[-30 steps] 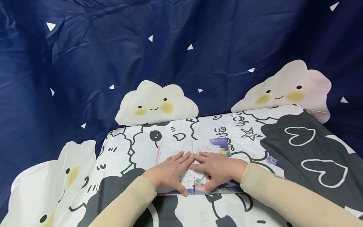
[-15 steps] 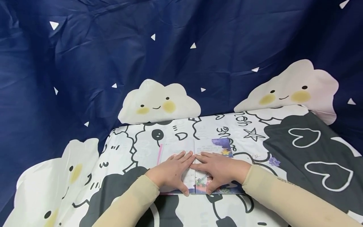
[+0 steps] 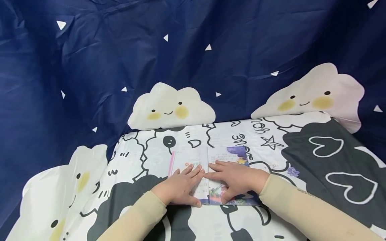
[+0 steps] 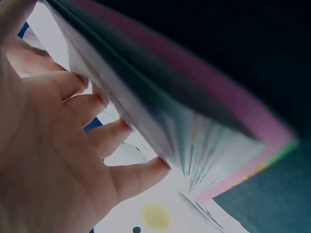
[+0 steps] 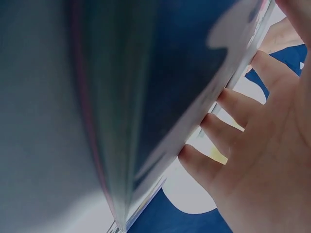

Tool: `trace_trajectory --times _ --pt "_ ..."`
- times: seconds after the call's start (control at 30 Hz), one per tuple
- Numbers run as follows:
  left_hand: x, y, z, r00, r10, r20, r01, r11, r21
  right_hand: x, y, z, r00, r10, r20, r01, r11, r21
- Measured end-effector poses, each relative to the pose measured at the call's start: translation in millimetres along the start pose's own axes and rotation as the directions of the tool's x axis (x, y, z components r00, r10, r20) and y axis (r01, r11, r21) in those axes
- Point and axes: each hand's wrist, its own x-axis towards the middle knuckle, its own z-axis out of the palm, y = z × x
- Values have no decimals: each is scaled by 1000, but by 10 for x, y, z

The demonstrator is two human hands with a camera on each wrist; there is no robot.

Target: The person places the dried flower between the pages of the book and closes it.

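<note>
From my seat, the room is mostly navy fabric (image 3: 187, 63), creased and hanging behind everything, dotted with small white triangles (image 3: 61, 25). Three cloud shapes (image 3: 172, 105) with smiling faces and yellow cheeks line its lower part: one in the middle, one to the right, one down at the left. In front of them I see a flat surface under a black-and-white cloth (image 3: 208, 224), drawn with balloons, lettering, a star and, on a dark patch (image 3: 313, 164) at the right, two white heart outlines. A small purple flower (image 3: 293, 172) shows just beside that patch.

The book (image 3: 205, 187) lies opened on this cloth, straight ahead of the person. I have the left hand (image 3: 178, 187) on its left page and the right hand (image 3: 239, 179) on its right page, fingers spread and extended, pressing down without gripping anything; some fingertips come close together by the gutter. Cream sleeves (image 3: 316, 204) cover both forearms. The left wrist camera gives me fanned page edges (image 4: 204, 155) and a pink cover border (image 4: 243, 107), though it is too dim and blurred for me to read any print there
</note>
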Motion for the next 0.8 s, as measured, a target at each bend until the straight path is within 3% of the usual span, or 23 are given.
trace_trajectory --times 0.3,0.5,0.8 --pt "30 -10 -33 1000 -27 1 27 1000 -14 -162 165 -61 998 59 -36 -59 998 5" --pt "11 -35 -70 1000 -23 -14 23 999 -27 -428 399 -191 991 112 -70 -113 994 -8" --pt "-31 11 -16 999 -22 -23 20 997 -72 -884 739 -283 969 202 -141 -190 978 90"
